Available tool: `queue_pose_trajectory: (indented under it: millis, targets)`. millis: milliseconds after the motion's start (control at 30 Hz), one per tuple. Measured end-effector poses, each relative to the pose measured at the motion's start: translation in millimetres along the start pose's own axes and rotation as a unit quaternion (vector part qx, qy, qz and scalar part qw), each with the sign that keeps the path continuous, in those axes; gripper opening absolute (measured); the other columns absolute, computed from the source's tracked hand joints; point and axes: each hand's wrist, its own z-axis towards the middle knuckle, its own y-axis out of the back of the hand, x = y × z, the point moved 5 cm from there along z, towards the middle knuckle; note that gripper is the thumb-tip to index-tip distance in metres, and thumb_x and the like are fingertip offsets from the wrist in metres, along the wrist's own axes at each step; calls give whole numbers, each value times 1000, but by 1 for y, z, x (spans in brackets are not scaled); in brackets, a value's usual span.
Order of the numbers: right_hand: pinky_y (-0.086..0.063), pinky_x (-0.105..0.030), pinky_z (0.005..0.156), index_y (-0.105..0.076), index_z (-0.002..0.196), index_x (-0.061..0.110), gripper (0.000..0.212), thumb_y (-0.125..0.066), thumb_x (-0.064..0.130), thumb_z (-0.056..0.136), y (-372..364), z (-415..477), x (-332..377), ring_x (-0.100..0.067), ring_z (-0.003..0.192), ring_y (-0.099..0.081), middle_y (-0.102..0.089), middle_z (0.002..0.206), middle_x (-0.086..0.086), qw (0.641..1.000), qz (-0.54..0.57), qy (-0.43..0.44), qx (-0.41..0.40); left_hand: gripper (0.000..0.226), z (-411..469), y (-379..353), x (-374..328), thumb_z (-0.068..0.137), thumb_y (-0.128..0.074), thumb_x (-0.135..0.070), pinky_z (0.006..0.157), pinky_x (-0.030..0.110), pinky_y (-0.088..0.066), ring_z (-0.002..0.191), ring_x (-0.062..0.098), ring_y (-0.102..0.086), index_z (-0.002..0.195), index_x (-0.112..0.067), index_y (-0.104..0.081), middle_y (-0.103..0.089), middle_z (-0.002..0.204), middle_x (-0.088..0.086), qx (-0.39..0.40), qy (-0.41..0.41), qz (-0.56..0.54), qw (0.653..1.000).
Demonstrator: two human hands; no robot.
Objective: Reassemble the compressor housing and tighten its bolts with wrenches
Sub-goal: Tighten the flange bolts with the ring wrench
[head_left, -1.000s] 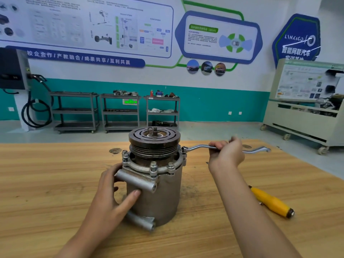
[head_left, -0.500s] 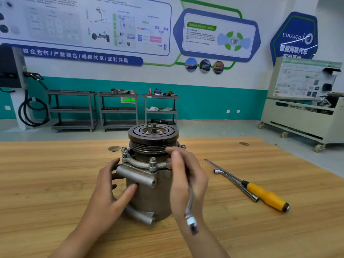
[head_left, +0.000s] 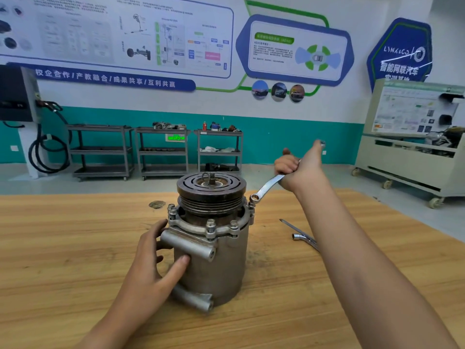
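Observation:
The grey compressor [head_left: 221, 263] stands upright on the wooden table [head_left: 63, 248], its dark pulley on top and several bolts around the flange. My left hand [head_left: 156, 263] grips the housing's left side, thumb pressed on the body below the upper pipe stub. My right hand [head_left: 299, 167] grips a silver ring wrench [head_left: 266, 187] behind and to the right of the pulley. The wrench's ring end sits over the bolt at the flange's right edge; the handle slants up and away to the right.
A bent socket wrench [head_left: 303, 238] lies on the table right of the compressor, partly hidden by my right forearm. A dark stain [head_left: 157, 204] marks the wood behind the compressor. Shelving carts and a training bench stand beyond the table's far edge.
My right hand swung the wrench from the right side round to the front, then lifted it back onto the right flange bolt. My forearm now hides the yellow-handled screwdriver. Left hand stayed put.

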Motion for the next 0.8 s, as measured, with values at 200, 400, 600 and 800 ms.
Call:
queue_pose_trajectory:
  millis: [200, 400, 600, 800]
  targets:
    - [-10, -14, 27, -35, 65, 12, 46, -28, 40, 100, 18, 29, -13, -10, 21, -17, -21, 31, 4, 998, 40, -39, -39, 63, 0, 0, 0, 69, -57, -41, 90, 25, -40, 114, -9, -45, 122, -53, -26, -38, 127, -28, 12, 7, 3, 1000]
    - [-12, -14, 27, -28, 63, 16, 36, -25, 23, 99, 18, 30, -13, -9, 22, -15, -19, 32, 5, 999, -8, -17, -46, 60, 0, -1, -1, 77, -62, -41, 92, 23, -40, 119, 0, -45, 122, -53, -24, -41, 130, -20, 15, 5, 3, 1000]
    - [-13, -14, 31, -28, 65, 16, 31, -26, 14, 96, 29, 21, -7, -9, 25, -16, -20, 33, 6, 996, -10, 49, -72, 61, 0, -1, -2, 71, -57, -40, 89, 27, -42, 109, -14, -47, 122, -51, -26, -41, 130, -18, 17, 14, 7, 1000]
    - [-26, -10, 35, -32, 68, 15, 29, -28, 12, 97, 63, -10, -11, -11, 27, -21, -24, 36, 6, 980, 90, 145, -106, 60, 1, -2, 2, 77, -58, -38, 91, 35, -45, 107, -5, -51, 128, -41, -27, -43, 132, -5, 13, 28, 7, 1000]
